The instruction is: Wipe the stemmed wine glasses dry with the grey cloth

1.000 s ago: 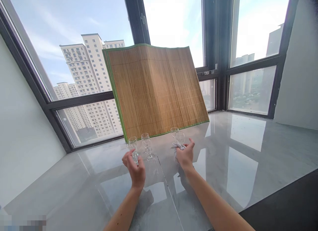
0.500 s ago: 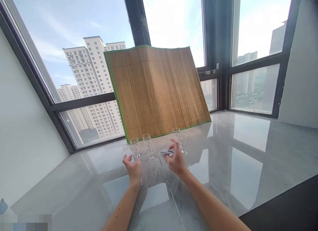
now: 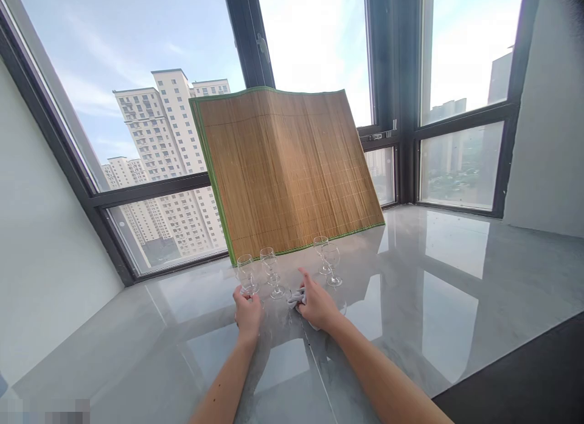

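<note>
The pale cloth, before the gap between left glasses and right glasses, is pinched in your right hand, probably bunched for surer grip. Your left hand curls narrowly by the left glasses' feet; whether it grips one is unclear. Behind, a bamboo mat leans on the window, likely for support.

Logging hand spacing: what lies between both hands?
In the head view, the grey cloth held by the right hand, then glossy countertop toward the left hand.
</note>
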`<act>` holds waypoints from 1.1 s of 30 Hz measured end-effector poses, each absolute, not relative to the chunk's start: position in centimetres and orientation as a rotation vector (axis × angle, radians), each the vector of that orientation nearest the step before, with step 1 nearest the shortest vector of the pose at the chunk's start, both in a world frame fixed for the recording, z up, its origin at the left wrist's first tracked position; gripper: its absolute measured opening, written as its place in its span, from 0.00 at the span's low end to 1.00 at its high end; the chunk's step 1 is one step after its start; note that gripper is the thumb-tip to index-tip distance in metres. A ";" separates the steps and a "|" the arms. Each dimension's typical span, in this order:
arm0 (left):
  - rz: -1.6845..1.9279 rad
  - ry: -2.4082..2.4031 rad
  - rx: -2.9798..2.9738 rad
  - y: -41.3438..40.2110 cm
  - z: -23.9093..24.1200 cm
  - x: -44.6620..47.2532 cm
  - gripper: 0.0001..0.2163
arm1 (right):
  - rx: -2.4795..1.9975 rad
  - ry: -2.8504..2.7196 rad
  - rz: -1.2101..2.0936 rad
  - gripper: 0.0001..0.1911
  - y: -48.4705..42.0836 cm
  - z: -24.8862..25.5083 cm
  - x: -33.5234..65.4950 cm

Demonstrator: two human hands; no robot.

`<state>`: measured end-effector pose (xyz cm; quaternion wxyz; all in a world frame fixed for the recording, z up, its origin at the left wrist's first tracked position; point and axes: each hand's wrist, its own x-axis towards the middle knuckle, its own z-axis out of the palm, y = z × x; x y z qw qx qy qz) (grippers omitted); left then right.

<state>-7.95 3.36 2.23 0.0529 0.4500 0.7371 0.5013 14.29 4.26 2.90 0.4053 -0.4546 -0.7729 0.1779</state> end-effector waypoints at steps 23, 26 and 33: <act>0.917 2.075 2.142 -0.6 5.7 -3.2 0.24 | -0.659 -1.624 0.568 0.40 2.2 6.8 13.8; 0.798 2.135 2.219 -0.8 5.8 -2.7 0.18 | -0.628 -1.607 0.573 0.40 2.2 6.8 13.6; 0.696 1.971 2.346 -0.9 5.9 -2.0 0.20 | -0.794 -1.482 0.434 0.33 2.6 7.2 14.6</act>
